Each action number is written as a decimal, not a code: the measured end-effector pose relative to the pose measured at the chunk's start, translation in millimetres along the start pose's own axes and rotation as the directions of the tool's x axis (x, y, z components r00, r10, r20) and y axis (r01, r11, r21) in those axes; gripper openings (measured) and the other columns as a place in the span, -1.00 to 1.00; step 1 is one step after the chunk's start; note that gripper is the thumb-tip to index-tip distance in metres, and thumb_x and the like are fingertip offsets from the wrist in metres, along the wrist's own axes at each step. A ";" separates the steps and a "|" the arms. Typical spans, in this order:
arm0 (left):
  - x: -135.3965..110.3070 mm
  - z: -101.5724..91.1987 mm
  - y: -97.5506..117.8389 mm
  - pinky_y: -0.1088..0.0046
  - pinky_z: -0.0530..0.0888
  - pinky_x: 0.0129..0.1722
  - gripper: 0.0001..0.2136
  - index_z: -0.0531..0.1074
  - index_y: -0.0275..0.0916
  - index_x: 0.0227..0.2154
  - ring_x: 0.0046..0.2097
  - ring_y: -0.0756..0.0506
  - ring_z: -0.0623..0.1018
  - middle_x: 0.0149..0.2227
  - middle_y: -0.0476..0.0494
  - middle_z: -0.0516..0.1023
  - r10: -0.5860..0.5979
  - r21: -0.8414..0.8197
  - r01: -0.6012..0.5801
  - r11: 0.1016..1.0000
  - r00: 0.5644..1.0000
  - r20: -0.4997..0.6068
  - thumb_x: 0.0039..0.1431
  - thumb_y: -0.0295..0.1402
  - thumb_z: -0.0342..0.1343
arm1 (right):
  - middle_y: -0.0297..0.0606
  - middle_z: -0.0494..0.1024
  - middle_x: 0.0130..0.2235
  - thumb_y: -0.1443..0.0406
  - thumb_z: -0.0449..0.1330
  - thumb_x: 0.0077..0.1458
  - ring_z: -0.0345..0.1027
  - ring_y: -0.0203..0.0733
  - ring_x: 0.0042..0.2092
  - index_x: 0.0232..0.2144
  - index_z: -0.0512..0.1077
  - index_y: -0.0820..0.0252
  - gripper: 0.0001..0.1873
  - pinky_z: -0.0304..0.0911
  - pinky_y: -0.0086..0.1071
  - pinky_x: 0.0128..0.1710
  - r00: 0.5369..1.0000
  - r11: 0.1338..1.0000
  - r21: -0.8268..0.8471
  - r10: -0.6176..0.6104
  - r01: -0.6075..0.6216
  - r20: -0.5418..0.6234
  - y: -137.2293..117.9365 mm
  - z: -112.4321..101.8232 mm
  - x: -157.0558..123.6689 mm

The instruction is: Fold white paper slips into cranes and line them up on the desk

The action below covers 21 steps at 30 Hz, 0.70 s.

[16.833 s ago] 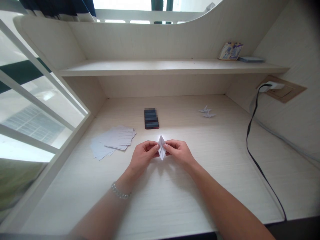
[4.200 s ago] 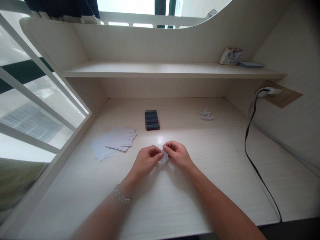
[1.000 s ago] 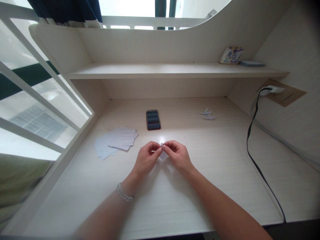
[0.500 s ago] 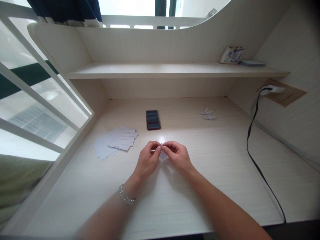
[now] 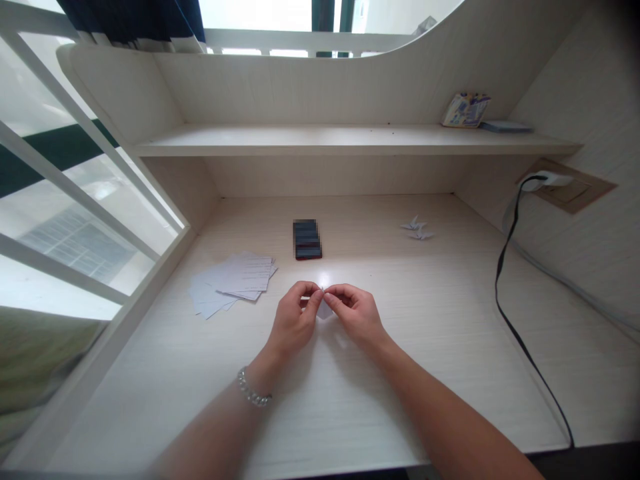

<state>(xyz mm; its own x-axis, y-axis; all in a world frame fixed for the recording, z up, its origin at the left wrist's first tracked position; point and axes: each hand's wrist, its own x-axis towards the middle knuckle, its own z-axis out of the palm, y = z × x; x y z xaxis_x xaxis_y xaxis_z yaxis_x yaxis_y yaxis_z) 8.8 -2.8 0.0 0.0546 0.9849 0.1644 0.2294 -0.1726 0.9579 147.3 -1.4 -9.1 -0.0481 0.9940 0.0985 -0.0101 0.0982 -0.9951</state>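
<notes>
Between my fingertips is a small folded piece of white paper (image 5: 325, 311), mostly covered by the fingers, its lower point showing below them. My left hand (image 5: 299, 313), with a silver chain bracelet (image 5: 253, 390) at the wrist, pinches the paper from the left between thumb and forefinger. From the right, my right hand (image 5: 356, 313) pinches it in the same way, the two thumbs almost meeting. Both hands rest low over the pale desk (image 5: 450, 373). Exact folds in the paper are too small to make out.
Loose white paper sheets (image 5: 243, 275) lie fanned out on the left. A dark phone-like object (image 5: 307, 239), blurred on top, lies beyond my hands. Two folded paper cranes (image 5: 419, 235) sit at the back right. A black cable (image 5: 510, 320) runs down the right side from a wall socket (image 5: 575, 187).
Almost nothing differs. Both hands keep their pinch on the paper in the same place, and the whole view has shifted very slightly.
</notes>
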 end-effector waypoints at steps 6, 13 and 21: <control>-0.9 1.5 -0.8 0.51 0.38 -0.34 -0.87 0.39 -0.26 -0.39 -0.30 -0.03 0.44 -0.37 -0.07 0.45 0.010 -0.070 -0.013 0.997 0.999 -0.046 0.10 -0.29 0.08 | -0.22 0.53 -0.34 0.20 0.23 -0.02 0.39 -0.21 -0.33 -0.35 0.48 0.21 -0.80 0.29 -0.37 -0.34 1.000 0.999 0.041 -0.003 0.004 -0.007 -1.3 2.3 -2.0; -1.5 3.4 -2.4 0.48 0.40 -0.31 -0.85 0.40 -0.27 -0.33 -0.28 -0.04 0.46 -0.33 -0.11 0.48 -0.006 -0.088 0.000 0.996 0.998 -0.064 0.10 -0.29 0.09 | -0.21 0.54 -0.34 0.21 0.24 -0.04 0.40 -0.19 -0.32 -0.35 0.49 0.21 -0.80 0.30 -0.35 -0.34 1.000 0.997 0.082 -0.003 0.006 -0.028 -1.9 2.8 -0.8; -1.6 4.7 -2.8 0.45 0.41 -0.26 -0.86 0.40 -0.26 -0.30 -0.25 -0.04 0.48 -0.29 -0.11 0.48 0.002 -0.145 -0.012 0.989 0.998 -0.069 0.09 -0.33 0.10 | -0.19 0.55 -0.32 0.23 0.23 -0.03 0.42 -0.17 -0.28 -0.35 0.51 0.21 -0.81 0.31 -0.33 -0.27 1.000 0.997 0.075 -0.010 0.011 -0.013 0.1 4.3 0.0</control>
<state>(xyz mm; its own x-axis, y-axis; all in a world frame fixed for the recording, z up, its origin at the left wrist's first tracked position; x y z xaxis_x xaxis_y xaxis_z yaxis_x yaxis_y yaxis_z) 12.6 -4.0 -4.1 -0.0121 0.9833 0.1818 0.0854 -0.1801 0.9799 142.9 -1.7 -9.3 -0.0351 0.9935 0.1086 -0.0859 0.1052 -0.9907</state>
